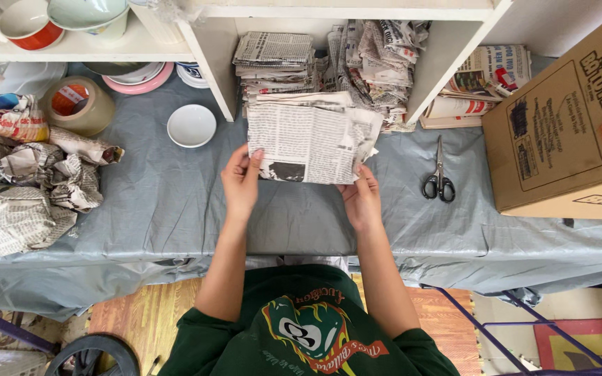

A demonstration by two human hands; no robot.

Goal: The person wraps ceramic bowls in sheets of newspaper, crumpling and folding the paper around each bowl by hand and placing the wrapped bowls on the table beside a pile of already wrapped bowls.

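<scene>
I hold a sheet of newspaper point(308, 143) flat over the grey-covered table point(168, 202). My left hand point(242, 182) pinches its near left corner. The near right corner is gripped by my right hand point(361, 200). A small white saucer point(191, 126) lies just left of the sheet. Behind the sheet, stacked and crumpled newspapers point(329, 59) fill a white shelf compartment.
Several newspaper-wrapped bundles point(33, 191) lie at the left, with a roll of brown tape point(78, 104) behind them. Black-handled scissors point(439, 177) lie to the right, beside a cardboard box point(566, 132). Bowls point(64, 21) sit on the upper left shelf, and plates point(137, 76) below.
</scene>
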